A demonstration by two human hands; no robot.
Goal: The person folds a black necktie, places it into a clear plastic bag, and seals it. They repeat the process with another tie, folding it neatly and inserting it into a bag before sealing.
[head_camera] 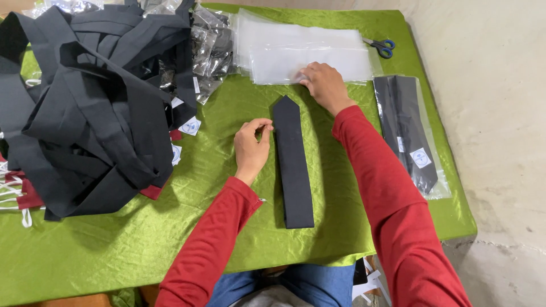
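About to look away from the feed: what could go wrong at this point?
The right hand rests on a slippery stack of clear bags; pulling one may drag several. The left hand only pinches the edge of the folded black tie, so it might skew on the glossy green cloth.

Left hand fingers pinched; right hand flat, seemingly pressing.

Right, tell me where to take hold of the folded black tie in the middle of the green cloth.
Pinch the folded black tie at its pointed end, coming from the left edge, where the left hand already sits. The tie lies flat and narrow, so a thumb-and-finger grip across its width probably works best. The right hand rests on the clear bags.
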